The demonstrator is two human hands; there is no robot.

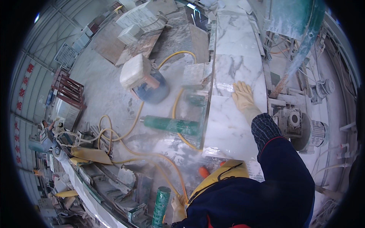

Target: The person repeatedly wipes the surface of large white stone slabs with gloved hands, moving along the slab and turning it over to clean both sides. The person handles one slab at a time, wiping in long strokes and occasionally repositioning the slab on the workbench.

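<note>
My right hand (245, 99), in a cream rubber glove, lies flat with its fingers stretched on a white marble slab (235, 131) with grey veins. More polished marble slabs (236, 38) stretch away from it in a line along the bed. At the lower edge, my left hand (177, 208), gloved alike, is closed around a yellow hose (167, 175) low by my side; my body partly hides its fingers. A yellow apron (232, 170) covers my front, against the slab's near end.
Left of the slabs lies a green roller (171, 125); another green roller (161, 205) stands near my left hand. A blue barrel (152, 89) carries a pale wrapped bundle. Hose loops cross the wet floor. A motor (317, 133) sits right. Another person (47, 135) works far left.
</note>
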